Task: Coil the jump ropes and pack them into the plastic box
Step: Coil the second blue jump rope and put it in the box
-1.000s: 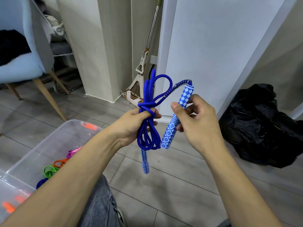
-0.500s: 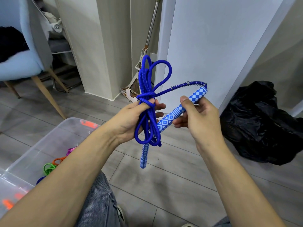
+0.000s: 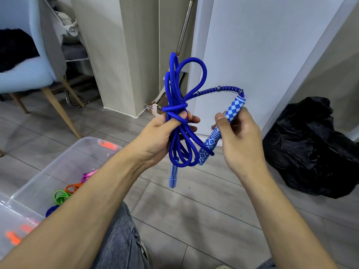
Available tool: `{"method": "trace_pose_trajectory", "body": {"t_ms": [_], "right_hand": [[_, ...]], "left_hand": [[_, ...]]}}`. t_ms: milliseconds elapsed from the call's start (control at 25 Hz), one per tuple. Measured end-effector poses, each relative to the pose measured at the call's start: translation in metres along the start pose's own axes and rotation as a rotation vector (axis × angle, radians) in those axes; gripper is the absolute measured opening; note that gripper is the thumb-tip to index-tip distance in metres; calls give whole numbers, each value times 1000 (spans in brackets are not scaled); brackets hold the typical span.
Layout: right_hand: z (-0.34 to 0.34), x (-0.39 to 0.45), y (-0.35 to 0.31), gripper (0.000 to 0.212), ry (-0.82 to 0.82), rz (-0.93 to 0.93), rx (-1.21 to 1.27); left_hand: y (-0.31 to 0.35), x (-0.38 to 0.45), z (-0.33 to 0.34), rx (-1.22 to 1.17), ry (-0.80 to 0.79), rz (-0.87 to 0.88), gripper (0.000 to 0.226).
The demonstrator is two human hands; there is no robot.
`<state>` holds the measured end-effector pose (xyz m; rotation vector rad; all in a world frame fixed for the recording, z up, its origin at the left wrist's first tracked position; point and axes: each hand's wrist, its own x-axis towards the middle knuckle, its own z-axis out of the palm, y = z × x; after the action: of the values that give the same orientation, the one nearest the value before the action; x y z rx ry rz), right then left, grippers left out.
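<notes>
rope (image 3: 175,94): royal blue | handle (image 3: 234,108): blue-white diamonds | bag (image 3: 310,146): black | box clips (image 3: 105,145): orange

Chair (image 3: 29,74): pale blue, wooden legs, at 10 o'clock.
Mop (image 3: 182,35): metal pole, leaning at 12 o'clock.
Black bag (image 3: 314,148): crumpled, on floor at 3 o'clock.

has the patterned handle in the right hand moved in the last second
Yes. The patterned handle in the right hand has tilted, its top swinging right across the white panel.

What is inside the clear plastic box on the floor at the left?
In the plastic box lie coiled ropes: pink, orange, green and dark blue. The left forearm covers part of them, so more may be hidden.
</notes>
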<state>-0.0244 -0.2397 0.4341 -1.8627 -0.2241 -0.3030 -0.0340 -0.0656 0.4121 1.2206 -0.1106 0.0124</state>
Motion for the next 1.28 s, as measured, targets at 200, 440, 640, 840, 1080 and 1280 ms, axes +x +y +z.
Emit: {"method": "trace_pose_trajectory", "body": {"t_ms": [200,440,640,840,1080,1280], "right_hand": [[11,-5,2,18,50,45,153],[4,-7,-6,28,146,-112,122],[7,-5,-2,21,143,-8,242],[12,1,10,28,55,271,408],[20,3,18,28,-1,671,583],[24,-3,20,22,-243,884,665]], "left_hand": [[1,-2,5,-67,-20,21,15],[5,-4,6,-81,-56,16,17],[5,-8,9,-65,-91,-10,18],[9,-9,11,-120,-89,0,22],[9,-11,14,-129,-112,1,24],[8,-11,14,65,-66,68,20]]}}
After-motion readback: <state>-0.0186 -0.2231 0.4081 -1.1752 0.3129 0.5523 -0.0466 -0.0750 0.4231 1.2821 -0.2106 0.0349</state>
